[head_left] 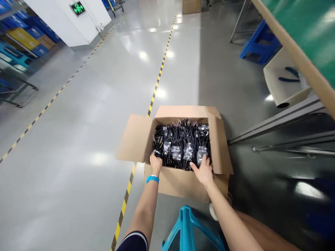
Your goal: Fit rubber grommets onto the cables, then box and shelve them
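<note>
An open cardboard box [180, 181] sits on the floor in front of me, its flaps folded outward. Bundles of black cables [186, 139] fill it in rows, wrapped with clear plastic, with thin coloured wire ends showing at the far side. My left hand [156, 164], with a blue band at the wrist, reaches over the near left corner; its fingers are closed on a cable bundle [157, 144] there, the fingertips partly hidden. Near the right corner my right hand [205, 171] rests on a plastic-wrapped cable bundle [202, 153], thumb and fingers spread apart.
A turquoise stool [186, 226] stands right before me, below the box. To the right are a green-topped workbench [309, 31], its metal legs, a pale bin [277, 76] and a blue stool [261, 43]. Yellow-black tape [159, 75] crosses the floor. Shelves with boxes [24, 36] stand far left.
</note>
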`<state>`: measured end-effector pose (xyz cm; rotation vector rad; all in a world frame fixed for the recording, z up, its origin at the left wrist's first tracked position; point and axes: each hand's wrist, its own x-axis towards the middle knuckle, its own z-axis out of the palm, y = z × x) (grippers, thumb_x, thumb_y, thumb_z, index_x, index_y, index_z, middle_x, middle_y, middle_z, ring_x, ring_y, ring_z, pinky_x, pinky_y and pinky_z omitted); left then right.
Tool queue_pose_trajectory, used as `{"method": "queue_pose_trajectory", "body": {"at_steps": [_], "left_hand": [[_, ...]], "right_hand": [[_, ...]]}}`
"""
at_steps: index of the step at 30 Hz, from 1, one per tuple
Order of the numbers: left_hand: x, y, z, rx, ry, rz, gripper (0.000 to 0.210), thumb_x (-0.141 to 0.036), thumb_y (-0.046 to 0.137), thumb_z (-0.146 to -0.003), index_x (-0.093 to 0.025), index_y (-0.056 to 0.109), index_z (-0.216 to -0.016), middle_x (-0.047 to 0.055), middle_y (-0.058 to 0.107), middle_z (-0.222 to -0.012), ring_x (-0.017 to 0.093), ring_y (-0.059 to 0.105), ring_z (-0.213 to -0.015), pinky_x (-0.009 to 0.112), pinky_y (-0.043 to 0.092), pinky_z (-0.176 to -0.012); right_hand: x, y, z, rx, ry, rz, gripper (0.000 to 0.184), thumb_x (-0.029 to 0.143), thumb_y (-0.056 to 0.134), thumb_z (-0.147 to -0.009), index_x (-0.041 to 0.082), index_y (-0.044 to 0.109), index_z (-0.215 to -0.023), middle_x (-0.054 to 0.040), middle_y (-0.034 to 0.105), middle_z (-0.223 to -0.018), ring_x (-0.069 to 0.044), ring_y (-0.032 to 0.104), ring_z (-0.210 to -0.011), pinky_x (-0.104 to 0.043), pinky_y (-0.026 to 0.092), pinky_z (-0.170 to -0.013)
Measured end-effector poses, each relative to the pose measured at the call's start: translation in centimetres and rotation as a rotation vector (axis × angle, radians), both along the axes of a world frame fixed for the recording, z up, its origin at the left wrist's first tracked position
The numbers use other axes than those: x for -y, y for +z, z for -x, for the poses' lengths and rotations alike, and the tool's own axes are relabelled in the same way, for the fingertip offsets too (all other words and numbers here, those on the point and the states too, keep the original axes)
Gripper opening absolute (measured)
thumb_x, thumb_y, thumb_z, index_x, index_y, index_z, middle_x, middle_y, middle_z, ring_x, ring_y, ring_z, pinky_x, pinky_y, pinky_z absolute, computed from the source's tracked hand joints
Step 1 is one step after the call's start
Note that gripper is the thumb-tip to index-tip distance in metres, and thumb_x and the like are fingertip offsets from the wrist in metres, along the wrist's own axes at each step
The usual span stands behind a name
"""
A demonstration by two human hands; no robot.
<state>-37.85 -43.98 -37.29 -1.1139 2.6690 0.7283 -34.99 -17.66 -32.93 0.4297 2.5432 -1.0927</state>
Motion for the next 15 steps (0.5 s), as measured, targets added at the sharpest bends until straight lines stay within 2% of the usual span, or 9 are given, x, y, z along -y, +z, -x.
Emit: {"method": "queue_pose_trajectory", "body": {"at_steps": [4,9,12,15], "left_hand": [[2.3,-1.9,2.2,0.139,-0.079,0.047,0.045,-0.031,0.058,-0.087,-0.016,0.049,-0.128,0.013,0.048,-0.135,0.029,0.048,-0.121,0.053,0.042,-0.099],[4.7,-3.8,4.3,0.326,-0.181,-0.03,0.043,-0.033,0.059,-0.087,-0.016,0.051,-0.125,0.011,0.057,-0.123,0.025,0.057,-0.108,0.048,0.048,-0.092],[5.8,-4.0,5.0,0.397,-0.241,-0.066,0.039,-0.034,0.058,-0.087,-0.015,0.053,-0.121,0.009,0.061,-0.114,0.022,0.061,-0.099,0.043,0.051,-0.086],[6.0,-3.1,5.4,0.422,-0.274,-0.032,0.037,-0.037,0.058,-0.087,-0.014,0.056,-0.116,0.009,0.062,-0.112,0.022,0.061,-0.099,0.043,0.05,-0.087]], "right_hand": [[1.8,-0.8,1.3,0.106,0.076,-0.146,0.108,0.066,0.055,-0.074,0.001,0.01,-0.147,-0.0358,0.012,-0.147,-0.047,0.029,-0.131,-0.062,0.026,-0.101],[0.1,-0.4,0.1,0.134,0.203,-0.293,0.096,0.049,0.055,-0.081,0.004,0.003,-0.149,-0.0325,0.014,-0.148,-0.046,0.03,-0.131,-0.057,0.027,-0.103],[-0.7,-0.2,-0.4,0.146,0.265,-0.349,0.088,0.036,0.051,-0.084,0.004,0.001,-0.148,-0.0322,0.014,-0.148,-0.047,0.03,-0.131,-0.055,0.026,-0.104],[-0.8,-0.1,-0.5,0.158,0.3,-0.379,0.086,0.032,0.049,-0.085,0.005,-0.001,-0.148,-0.0306,0.015,-0.148,-0.046,0.029,-0.132,-0.055,0.024,-0.106]]}}
